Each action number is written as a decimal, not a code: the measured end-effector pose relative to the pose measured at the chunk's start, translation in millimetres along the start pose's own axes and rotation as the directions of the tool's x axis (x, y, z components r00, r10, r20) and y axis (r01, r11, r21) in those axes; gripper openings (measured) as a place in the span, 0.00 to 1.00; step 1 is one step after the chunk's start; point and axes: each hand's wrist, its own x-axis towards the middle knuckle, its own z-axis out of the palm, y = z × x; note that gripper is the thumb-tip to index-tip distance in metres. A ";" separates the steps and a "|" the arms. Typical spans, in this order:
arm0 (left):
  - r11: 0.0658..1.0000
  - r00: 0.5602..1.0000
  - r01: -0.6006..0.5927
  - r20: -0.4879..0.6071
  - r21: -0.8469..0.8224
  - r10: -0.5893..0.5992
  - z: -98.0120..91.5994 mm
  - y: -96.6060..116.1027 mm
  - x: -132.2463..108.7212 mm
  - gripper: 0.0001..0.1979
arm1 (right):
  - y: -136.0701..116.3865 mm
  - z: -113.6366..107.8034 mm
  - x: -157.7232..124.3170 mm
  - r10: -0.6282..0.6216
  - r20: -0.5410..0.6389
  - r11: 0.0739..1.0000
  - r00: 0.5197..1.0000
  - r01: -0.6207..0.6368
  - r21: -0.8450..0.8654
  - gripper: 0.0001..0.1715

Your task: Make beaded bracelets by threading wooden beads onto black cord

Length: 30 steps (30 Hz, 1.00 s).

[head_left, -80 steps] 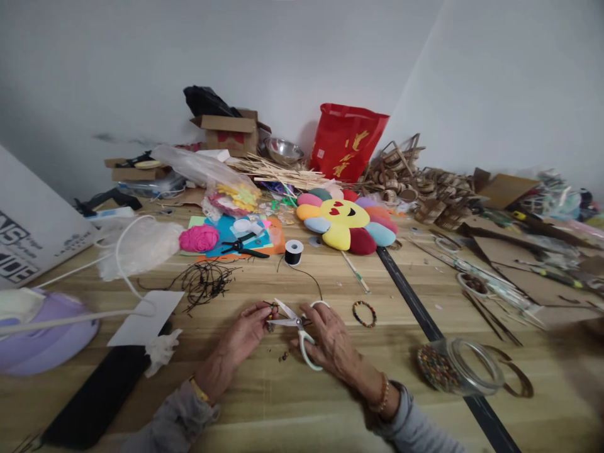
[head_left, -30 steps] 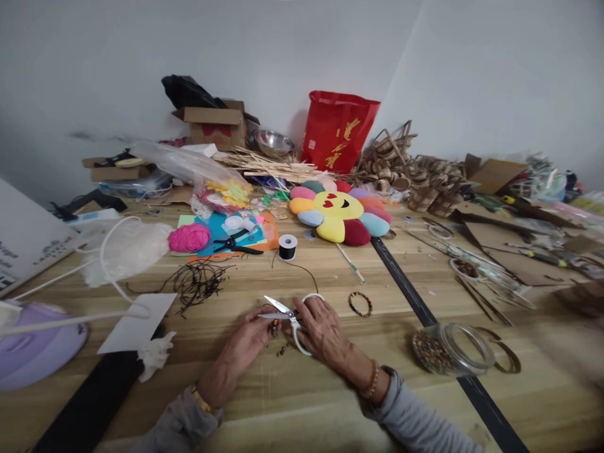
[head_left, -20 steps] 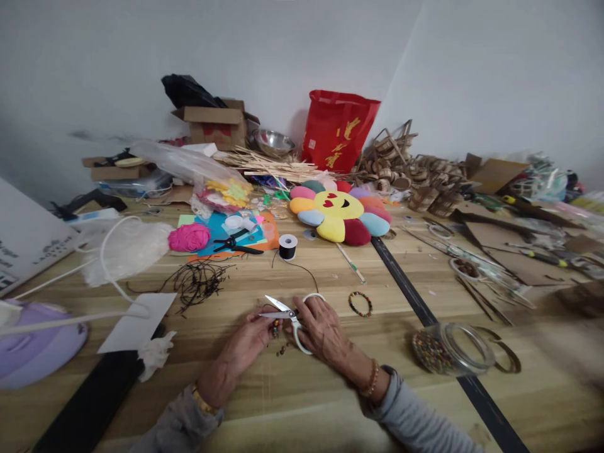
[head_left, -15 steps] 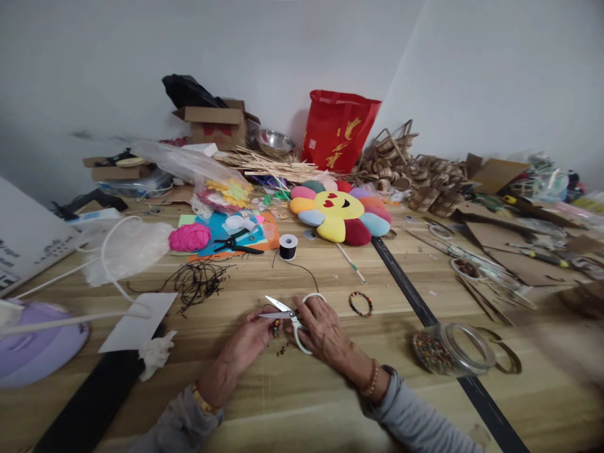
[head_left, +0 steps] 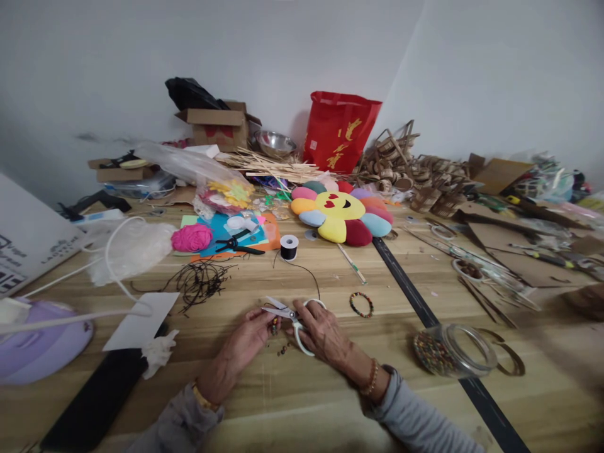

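White-handled scissors point(head_left: 299, 330) are in my right hand point(head_left: 325, 333), their blades a little apart and pointing left. My left hand point(head_left: 248, 340) is closed in a pinch on a short beaded strand point(head_left: 274, 325), whose dark cord end lies by the scissor blades. Whether the blades touch the cord is too small to tell. Several loose beads point(head_left: 283, 350) lie on the table just below the hands. A finished-looking beaded bracelet point(head_left: 361, 304) rests to the right. Behind the hands stands a spool of black cord point(head_left: 289, 248), its loose end running towards my right hand.
On the right a glass jar of beads point(head_left: 453, 352) lies on its side. Left are tangled black cords point(head_left: 201, 283), pliers point(head_left: 238, 244), pink yarn point(head_left: 192, 238) and a white paper point(head_left: 141, 321). A flower cushion point(head_left: 342, 214) and a red bag point(head_left: 340, 132) stand behind.
The scissor blades have come closer together near my left fingertips. Both hands stay in nearly the same place, and the view has shifted slightly.
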 end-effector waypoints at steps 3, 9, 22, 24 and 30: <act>1.000 0.999 -0.017 -0.029 0.016 0.018 -0.6 0.4 0.7 0.10 | -0.3 -0.6 0.6 0.015 0.015 0.999 1.000 -0.015 0.045 0.26; 0.990 0.998 -0.059 -0.001 0.127 0.059 2.0 5.2 -1.5 0.09 | 1.1 -8.8 3.1 0.084 0.012 0.946 0.996 -0.084 0.314 0.22; 0.970 0.988 -0.133 -0.055 0.203 0.147 -2.3 12.0 -0.9 0.11 | 13.8 -26.9 -0.4 0.124 0.036 0.911 0.992 -0.129 0.392 0.24; 0.967 0.986 -0.149 -0.038 0.207 0.160 -2.1 13.1 -0.6 0.11 | 14.7 -32.3 -0.3 0.094 0.082 0.916 0.992 -0.118 0.384 0.23; 0.927 0.973 -0.196 -0.051 0.320 0.224 4.1 23.5 -4.5 0.12 | 16.1 -48.1 1.3 0.011 0.216 0.909 0.976 -0.100 0.406 0.23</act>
